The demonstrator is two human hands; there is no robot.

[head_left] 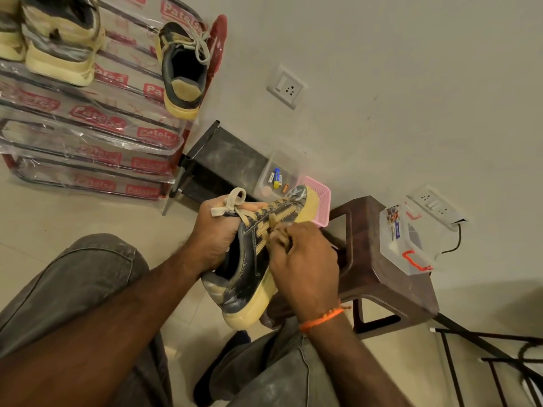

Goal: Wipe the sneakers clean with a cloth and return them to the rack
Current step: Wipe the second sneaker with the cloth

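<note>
Gripping the sneaker (252,259), my left hand (214,233) risks slipping; right hand (305,265) pinches the cloth (279,235), which could snag laces.

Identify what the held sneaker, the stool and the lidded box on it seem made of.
Held sneaker: dark upper looks like leather or synthetic, creased and scuffed; yellowed sole looks rubber.
Stool: brown moulded plastic, slightly glossy, with cut-out sides.
Lidded box: clear plastic, see-through, with red clips.
</note>
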